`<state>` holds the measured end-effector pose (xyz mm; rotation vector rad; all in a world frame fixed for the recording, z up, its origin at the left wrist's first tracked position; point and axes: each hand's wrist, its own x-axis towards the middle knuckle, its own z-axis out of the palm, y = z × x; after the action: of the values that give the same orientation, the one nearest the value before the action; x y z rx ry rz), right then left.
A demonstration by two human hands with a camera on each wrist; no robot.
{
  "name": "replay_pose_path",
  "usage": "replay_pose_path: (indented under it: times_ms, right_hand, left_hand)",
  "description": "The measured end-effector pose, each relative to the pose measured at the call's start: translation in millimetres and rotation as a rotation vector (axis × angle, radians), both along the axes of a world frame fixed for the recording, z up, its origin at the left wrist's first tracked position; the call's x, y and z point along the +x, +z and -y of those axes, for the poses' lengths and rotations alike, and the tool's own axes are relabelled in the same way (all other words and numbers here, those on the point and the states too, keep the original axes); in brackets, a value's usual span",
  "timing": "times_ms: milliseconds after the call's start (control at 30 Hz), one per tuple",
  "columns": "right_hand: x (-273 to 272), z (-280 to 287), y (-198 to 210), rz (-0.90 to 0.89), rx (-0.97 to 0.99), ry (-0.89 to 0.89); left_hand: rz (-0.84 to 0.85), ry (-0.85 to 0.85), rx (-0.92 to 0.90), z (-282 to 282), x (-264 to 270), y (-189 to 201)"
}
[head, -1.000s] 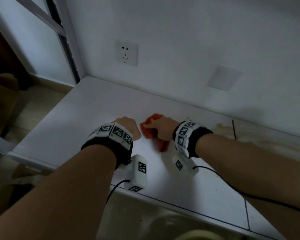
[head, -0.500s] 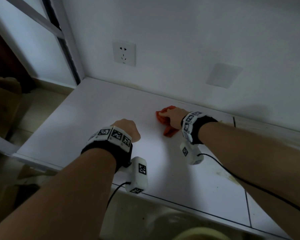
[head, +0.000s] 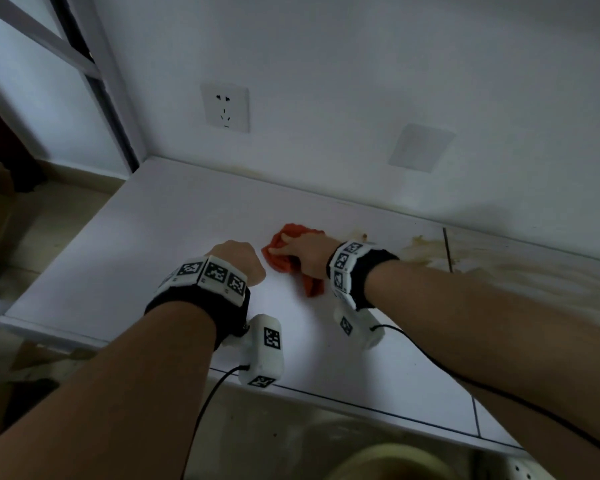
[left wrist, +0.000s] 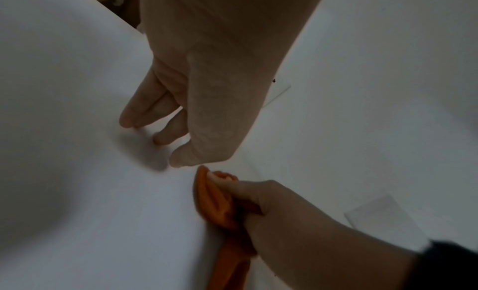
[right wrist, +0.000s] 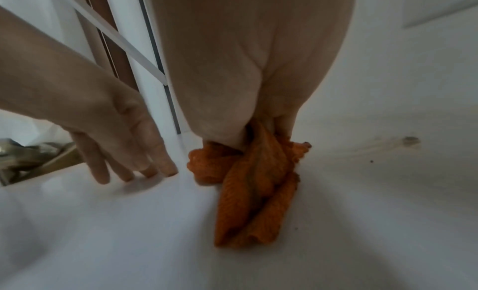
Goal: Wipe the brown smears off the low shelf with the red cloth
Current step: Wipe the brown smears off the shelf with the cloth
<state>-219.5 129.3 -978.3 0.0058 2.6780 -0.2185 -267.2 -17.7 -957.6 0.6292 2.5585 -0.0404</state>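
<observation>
My right hand [head: 309, 252] grips the bunched red cloth [head: 284, 251] on the low shelf [head: 160, 237], near its back edge. My left hand [head: 238, 259] rests beside it, straight fingers [left wrist: 134, 114] close together, touching the shelf. Brown smears [head: 426, 249] lie toward the right.

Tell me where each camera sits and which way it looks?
Head: worn high, facing down at the white low shelf; both forearms show.
Left wrist: looks along the left hand, fingertips touching the shelf.
Right wrist: looks along the right hand gripping the crumpled red cloth.
All three share the cloth and both hands.
</observation>
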Motion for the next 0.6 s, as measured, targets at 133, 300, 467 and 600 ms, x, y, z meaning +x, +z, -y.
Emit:
replay_pose_path:
  times_ms: [133, 300, 467, 600]
  right_hand:
    - [-9, -17, 6, 0.001, 0.027, -0.082]
    - [9, -52, 17, -0.04, 0.116, -0.174]
    - [36, -45, 16, -0.05, 0.116, -0.171]
    - [46, -14, 12, -0.005, -0.016, -0.108]
  left_hand:
    - [0.014, 0.016, 0.012, -1, 1, 3]
    - [0.054, 0.067, 0.037, -3, -2, 3]
    - [0.068, 0.073, 0.017, -4, 1, 2]
    - [0.065, 0.05, -0.002, -5, 6, 3]
